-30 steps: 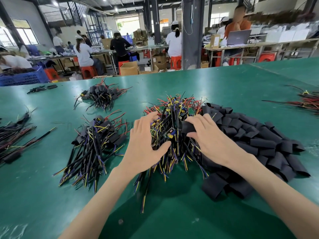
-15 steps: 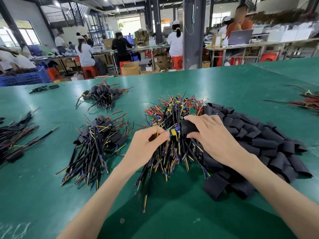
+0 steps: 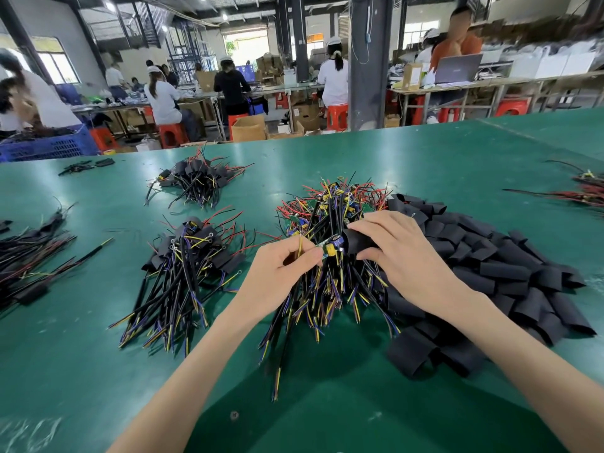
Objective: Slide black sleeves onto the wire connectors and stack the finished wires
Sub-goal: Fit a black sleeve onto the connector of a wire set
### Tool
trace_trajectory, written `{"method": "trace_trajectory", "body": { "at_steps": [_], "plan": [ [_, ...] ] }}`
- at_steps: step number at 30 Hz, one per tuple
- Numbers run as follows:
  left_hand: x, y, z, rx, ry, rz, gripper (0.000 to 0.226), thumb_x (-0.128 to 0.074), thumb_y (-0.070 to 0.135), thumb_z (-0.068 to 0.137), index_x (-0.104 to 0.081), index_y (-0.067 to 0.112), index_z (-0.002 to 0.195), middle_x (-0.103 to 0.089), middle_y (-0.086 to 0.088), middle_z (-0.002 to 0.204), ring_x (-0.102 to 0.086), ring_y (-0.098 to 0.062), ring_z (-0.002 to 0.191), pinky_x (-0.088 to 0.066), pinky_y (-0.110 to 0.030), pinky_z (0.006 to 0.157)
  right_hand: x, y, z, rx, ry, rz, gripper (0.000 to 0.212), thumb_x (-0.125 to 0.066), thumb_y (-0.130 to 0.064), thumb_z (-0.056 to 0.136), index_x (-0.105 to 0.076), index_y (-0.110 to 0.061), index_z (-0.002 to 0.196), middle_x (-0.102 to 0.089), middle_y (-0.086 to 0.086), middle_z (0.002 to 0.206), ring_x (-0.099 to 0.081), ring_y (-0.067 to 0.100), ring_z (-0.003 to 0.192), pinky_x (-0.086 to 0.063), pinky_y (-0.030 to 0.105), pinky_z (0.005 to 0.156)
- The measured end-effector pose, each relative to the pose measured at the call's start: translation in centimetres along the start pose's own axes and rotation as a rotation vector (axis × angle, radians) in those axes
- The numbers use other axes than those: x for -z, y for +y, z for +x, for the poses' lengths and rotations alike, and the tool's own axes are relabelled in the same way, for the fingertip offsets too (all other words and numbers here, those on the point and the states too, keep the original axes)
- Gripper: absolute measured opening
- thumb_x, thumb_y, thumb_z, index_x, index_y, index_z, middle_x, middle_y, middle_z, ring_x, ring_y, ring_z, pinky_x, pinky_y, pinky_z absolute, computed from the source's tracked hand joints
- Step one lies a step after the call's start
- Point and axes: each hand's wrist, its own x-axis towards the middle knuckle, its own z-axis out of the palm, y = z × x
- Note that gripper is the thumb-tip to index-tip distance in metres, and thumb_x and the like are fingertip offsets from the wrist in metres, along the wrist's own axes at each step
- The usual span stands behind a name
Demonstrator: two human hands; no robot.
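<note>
Over the green table, the left hand pinches a small green connector board with yellow and blue parts, while the right hand grips a black tubular sleeve, its open mouth just beside the connector. Below them lies the tangled pile of unsleeved wires, between the heap of black sleeves and the finished stack.
</note>
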Motion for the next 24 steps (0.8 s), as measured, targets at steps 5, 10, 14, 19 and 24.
{"method": "trace_trajectory", "body": {
  "at_steps": [5, 10, 14, 19, 24],
  "plan": [
    [0.0, 0.1, -0.1, -0.006, -0.003, -0.004, 0.023, -0.059, 0.021, 0.093, -0.063, 0.009, 0.074, -0.033, 0.011, 0.045, -0.025, -0.004, 0.047, -0.021, -0.017, 0.050, -0.5, 0.5, 0.1, 0.087, -0.001, -0.038, 0.042, -0.050, -0.033, 0.088, -0.062, -0.004, 0.116, -0.064, 0.004, 0.119, -0.049, 0.021, 0.125, -0.028, 0.038, 0.109],
    [0.0, 0.0, 0.0, -0.007, -0.007, -0.001, 0.023, -0.059, 0.022, 0.093, -0.063, 0.010, 0.074, -0.033, 0.011, 0.048, -0.026, -0.005, 0.048, -0.022, -0.016, 0.051, -0.8, 0.5, 0.1, 0.078, -0.003, 0.027, 0.041, -0.059, -0.023, 0.082, -0.061, -0.002, 0.117, -0.063, 0.008, 0.120, -0.059, 0.021, 0.114, -0.028, 0.034, 0.107],
    [0.0, -0.1, 0.0, 0.009, -0.060, -0.002, 0.021, -0.060, 0.023, 0.092, -0.064, 0.014, 0.073, -0.037, 0.004, 0.053, -0.028, -0.007, 0.051, -0.023, -0.020, 0.052, -0.7, 0.2, 0.1, 0.095, 0.031, 0.080, 0.038, -0.060, -0.020, 0.081, -0.062, 0.001, 0.113, -0.065, 0.011, 0.114, -0.054, 0.022, 0.109, -0.028, 0.031, 0.105],
    [-0.1, 0.0, -0.1, 0.017, -0.115, 0.027, 0.019, -0.062, 0.021, 0.091, -0.064, 0.014, 0.074, -0.052, -0.022, 0.068, -0.036, -0.013, 0.061, -0.028, -0.027, 0.060, -0.9, -0.3, -0.2, 0.136, -0.016, 0.156, 0.037, -0.062, -0.015, 0.081, -0.062, 0.002, 0.114, -0.063, 0.014, 0.117, -0.048, 0.020, 0.113, -0.029, 0.028, 0.103],
    [-0.2, 0.2, -0.3, 0.027, -0.126, 0.024, 0.020, -0.062, 0.020, 0.091, -0.062, 0.010, 0.073, -0.046, -0.008, 0.062, -0.033, -0.009, 0.058, -0.026, -0.024, 0.056, -1.0, -0.9, -0.4, 0.146, -0.062, 0.233, 0.037, -0.065, -0.008, 0.083, -0.059, 0.001, 0.118, -0.060, 0.012, 0.121, -0.050, 0.021, 0.114, -0.034, 0.029, 0.101]
  ]
}}
